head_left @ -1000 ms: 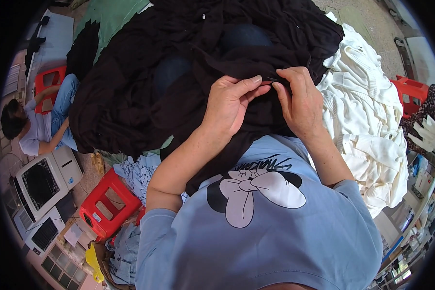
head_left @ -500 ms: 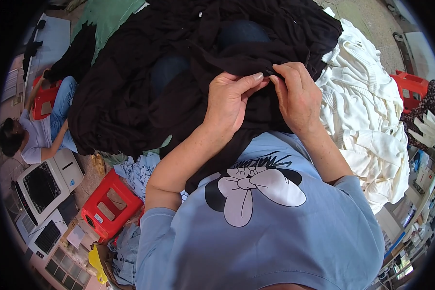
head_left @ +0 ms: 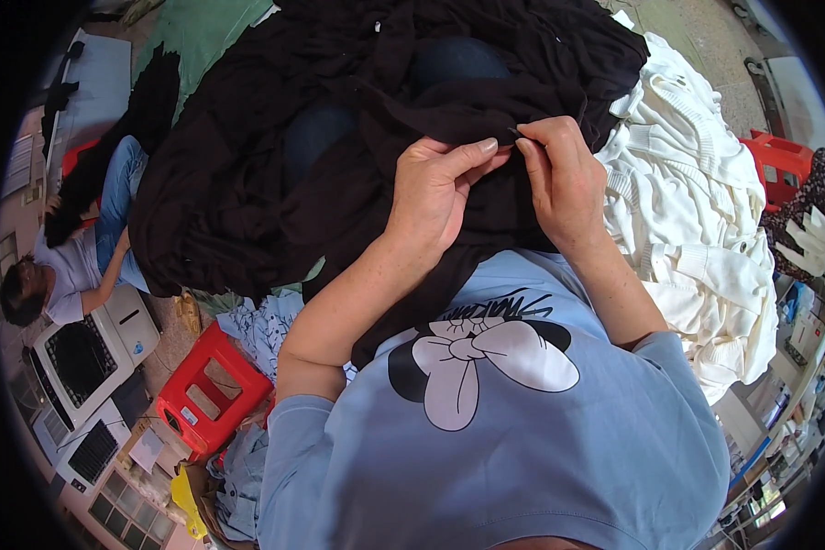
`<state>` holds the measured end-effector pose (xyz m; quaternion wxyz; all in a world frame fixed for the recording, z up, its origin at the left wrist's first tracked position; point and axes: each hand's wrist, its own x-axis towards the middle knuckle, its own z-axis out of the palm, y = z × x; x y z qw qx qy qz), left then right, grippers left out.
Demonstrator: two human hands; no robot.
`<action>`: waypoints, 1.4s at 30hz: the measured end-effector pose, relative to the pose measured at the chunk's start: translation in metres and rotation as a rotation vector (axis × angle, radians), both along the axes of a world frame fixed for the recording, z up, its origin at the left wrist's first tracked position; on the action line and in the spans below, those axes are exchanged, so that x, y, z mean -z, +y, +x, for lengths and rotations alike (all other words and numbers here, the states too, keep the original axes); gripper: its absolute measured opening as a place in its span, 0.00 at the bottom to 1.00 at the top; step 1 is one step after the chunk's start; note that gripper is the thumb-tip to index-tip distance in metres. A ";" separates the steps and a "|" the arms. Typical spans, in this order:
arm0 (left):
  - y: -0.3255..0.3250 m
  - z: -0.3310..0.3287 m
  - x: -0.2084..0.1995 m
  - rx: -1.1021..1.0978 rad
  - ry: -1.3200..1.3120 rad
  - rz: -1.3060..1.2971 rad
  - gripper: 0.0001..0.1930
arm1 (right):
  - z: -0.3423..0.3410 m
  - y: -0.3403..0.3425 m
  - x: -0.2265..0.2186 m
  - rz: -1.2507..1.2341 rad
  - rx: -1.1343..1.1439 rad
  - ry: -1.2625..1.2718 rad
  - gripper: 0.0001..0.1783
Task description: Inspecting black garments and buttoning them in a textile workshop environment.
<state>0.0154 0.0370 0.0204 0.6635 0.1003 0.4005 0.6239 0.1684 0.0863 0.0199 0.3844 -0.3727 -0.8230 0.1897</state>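
Note:
A heap of black knit garments spreads over my lap, with dark blue rounded patches showing through it at my knees. My left hand is closed on a black garment, its thumb laid along the folded edge. Close beside it, my right hand pinches with thumb and forefinger at that edge. Something small and dark sits at those fingertips, too small to make out. The two hands are a short gap apart, the right slightly higher.
White knit garments are piled at my right. Red plastic stools stand at left and far right. A person in jeans sits at the left with black cloth, near a white slatted appliance. Green sheeting lies beyond the heap.
My right hand has drawn slightly up, its fingers still pinched; my left hand stays put. The person at the left has leaned and shifted the black cloth down toward themselves.

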 end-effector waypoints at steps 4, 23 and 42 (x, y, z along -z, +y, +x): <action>0.000 0.000 0.002 -0.005 -0.024 -0.001 0.07 | 0.002 0.001 0.000 0.009 0.014 0.014 0.10; 0.001 0.000 0.007 0.012 -0.035 -0.010 0.06 | 0.003 0.003 0.007 0.127 -0.029 -0.038 0.11; -0.004 -0.053 0.026 -0.028 0.116 -0.143 0.10 | 0.005 0.003 0.023 -0.122 -0.086 -0.185 0.10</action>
